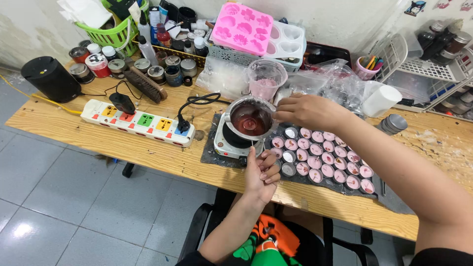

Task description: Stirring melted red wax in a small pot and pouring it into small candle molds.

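A small metal pot of dark red liquid sits on a little white electric hot plate. My right hand rests at the pot's right rim; whether it grips anything I cannot tell. At the table's front edge my left hand is raised with its fingers closed on the pot's thin handle. To the right, several small round tins, most filled with pink wax, lie in rows on a dark mat.
A white power strip with coloured sockets lies to the left, with a black speaker beyond it. Behind the pot stand a clear measuring cup, plastic bags, pink and white moulds, jars and a green basket.
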